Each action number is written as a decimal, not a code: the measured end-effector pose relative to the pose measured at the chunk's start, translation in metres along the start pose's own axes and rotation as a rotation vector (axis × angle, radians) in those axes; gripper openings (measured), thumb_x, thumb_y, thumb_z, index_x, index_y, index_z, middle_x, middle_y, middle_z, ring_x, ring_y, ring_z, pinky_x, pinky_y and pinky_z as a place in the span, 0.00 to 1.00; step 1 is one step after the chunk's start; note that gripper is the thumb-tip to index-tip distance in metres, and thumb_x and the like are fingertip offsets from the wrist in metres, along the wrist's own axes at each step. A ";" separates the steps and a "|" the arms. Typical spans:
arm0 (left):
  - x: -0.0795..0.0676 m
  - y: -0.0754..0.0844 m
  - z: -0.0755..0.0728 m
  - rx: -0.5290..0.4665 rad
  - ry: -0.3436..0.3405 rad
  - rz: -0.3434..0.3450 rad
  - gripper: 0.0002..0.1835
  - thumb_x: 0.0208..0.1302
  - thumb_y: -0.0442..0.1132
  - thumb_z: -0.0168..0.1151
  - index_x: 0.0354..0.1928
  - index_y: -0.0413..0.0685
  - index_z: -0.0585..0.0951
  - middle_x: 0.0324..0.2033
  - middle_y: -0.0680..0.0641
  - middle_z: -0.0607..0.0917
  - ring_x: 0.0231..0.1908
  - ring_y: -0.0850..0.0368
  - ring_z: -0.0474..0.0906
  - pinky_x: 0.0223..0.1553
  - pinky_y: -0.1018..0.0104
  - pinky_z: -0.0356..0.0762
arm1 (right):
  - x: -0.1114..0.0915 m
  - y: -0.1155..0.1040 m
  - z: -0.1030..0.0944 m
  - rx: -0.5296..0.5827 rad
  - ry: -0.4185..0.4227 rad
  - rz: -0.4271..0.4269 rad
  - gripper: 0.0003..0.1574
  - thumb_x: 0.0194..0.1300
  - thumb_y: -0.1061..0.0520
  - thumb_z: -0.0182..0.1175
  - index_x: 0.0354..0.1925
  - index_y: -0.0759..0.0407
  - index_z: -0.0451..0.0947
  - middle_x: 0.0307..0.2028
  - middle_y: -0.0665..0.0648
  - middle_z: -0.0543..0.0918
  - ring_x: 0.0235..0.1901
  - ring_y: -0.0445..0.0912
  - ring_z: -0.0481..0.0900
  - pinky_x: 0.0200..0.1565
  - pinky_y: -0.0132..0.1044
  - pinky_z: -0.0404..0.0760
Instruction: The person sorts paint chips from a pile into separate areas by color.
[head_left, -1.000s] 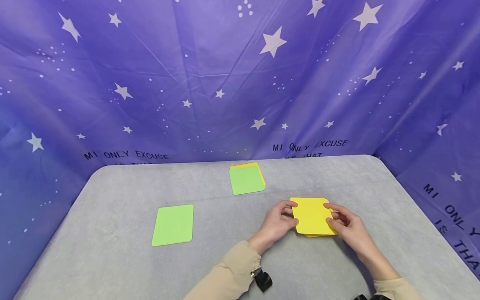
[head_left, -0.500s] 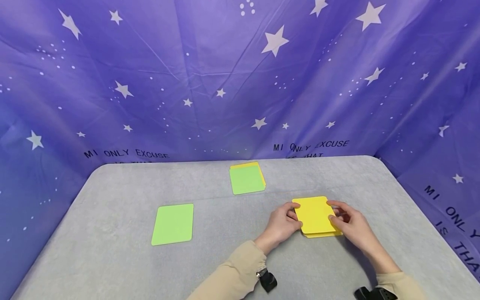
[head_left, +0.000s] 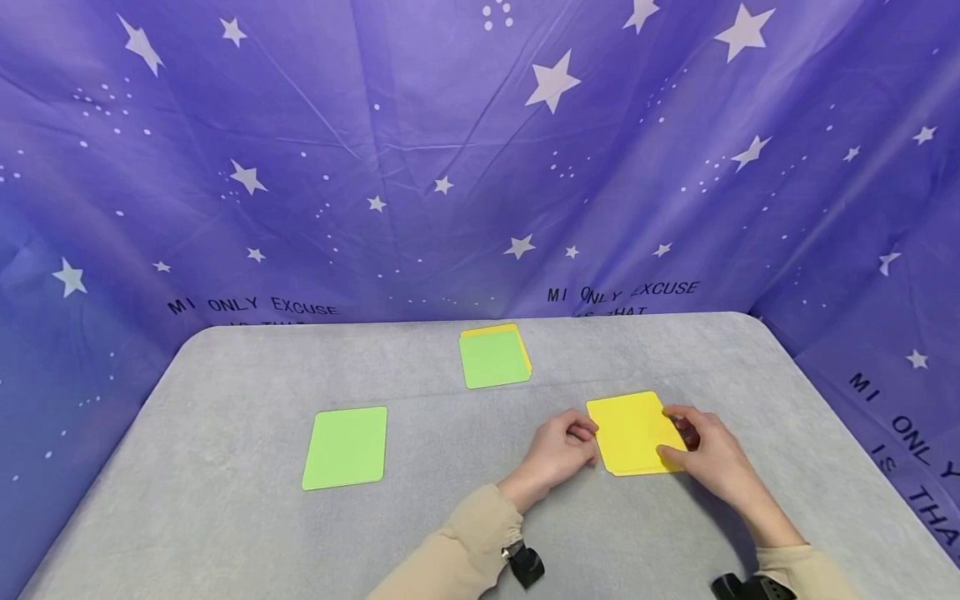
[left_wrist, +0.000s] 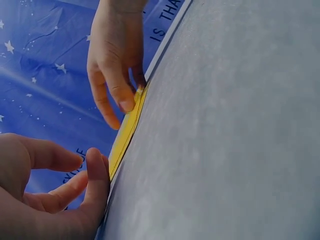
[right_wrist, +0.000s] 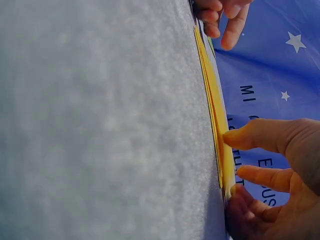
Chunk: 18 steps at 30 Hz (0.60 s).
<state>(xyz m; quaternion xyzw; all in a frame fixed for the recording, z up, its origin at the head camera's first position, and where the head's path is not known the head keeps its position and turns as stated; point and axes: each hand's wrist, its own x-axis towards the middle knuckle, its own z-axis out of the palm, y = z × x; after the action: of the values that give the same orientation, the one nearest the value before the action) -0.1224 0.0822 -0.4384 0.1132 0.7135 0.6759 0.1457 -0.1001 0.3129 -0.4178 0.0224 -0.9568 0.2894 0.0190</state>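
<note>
A square yellow card [head_left: 633,433] with rounded corners lies on top of other yellow cards, their edges nearly lined up. My right hand [head_left: 708,450] holds the card at its right side, thumb on the top face and fingers at the right edge. In the right wrist view a thin gap shows between the stacked yellow cards [right_wrist: 215,110]. My left hand [head_left: 558,450] is by the card's left edge with fingers loosely bent and nothing between them; in the left wrist view its thumb and fingertips stand apart, close to the stack's near end.
A green card [head_left: 347,448] lies alone at the left of the grey table [head_left: 225,392]. At the back middle another green card [head_left: 493,360] rests over a yellow one that peeks out behind. A purple star-patterned curtain [head_left: 420,167] surrounds the table's back and sides.
The top yellow card has shifted slightly right and lower onto the cards beneath, so less of them shows. My left hand has let go of its left edge; the right hand stays on it.
</note>
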 end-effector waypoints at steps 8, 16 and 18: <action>-0.002 0.005 -0.031 -0.011 0.053 0.008 0.12 0.56 0.22 0.57 0.42 0.33 0.80 0.32 0.45 0.81 0.25 0.56 0.80 0.29 0.69 0.78 | 0.000 -0.006 0.002 -0.008 0.002 0.006 0.35 0.52 0.61 0.71 0.56 0.72 0.71 0.40 0.65 0.70 0.38 0.55 0.66 0.33 0.43 0.66; -0.001 0.000 -0.064 -0.020 0.133 0.015 0.14 0.53 0.20 0.54 0.42 0.31 0.80 0.35 0.39 0.81 0.26 0.53 0.80 0.31 0.62 0.82 | 0.006 -0.021 0.011 0.031 0.050 -0.082 0.31 0.51 0.62 0.71 0.53 0.69 0.74 0.37 0.60 0.74 0.36 0.52 0.68 0.34 0.41 0.68; -0.001 -0.002 -0.072 0.007 0.152 0.014 0.14 0.52 0.21 0.54 0.42 0.32 0.80 0.35 0.40 0.81 0.25 0.56 0.79 0.31 0.64 0.81 | 0.009 -0.026 0.014 0.058 0.051 -0.104 0.30 0.51 0.62 0.71 0.53 0.69 0.75 0.36 0.60 0.74 0.35 0.51 0.69 0.33 0.40 0.69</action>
<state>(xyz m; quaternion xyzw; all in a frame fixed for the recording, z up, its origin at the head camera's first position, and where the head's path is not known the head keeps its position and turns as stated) -0.1475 0.0143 -0.4374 0.0669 0.7239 0.6812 0.0860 -0.1077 0.2829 -0.4146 0.0652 -0.9447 0.3162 0.0577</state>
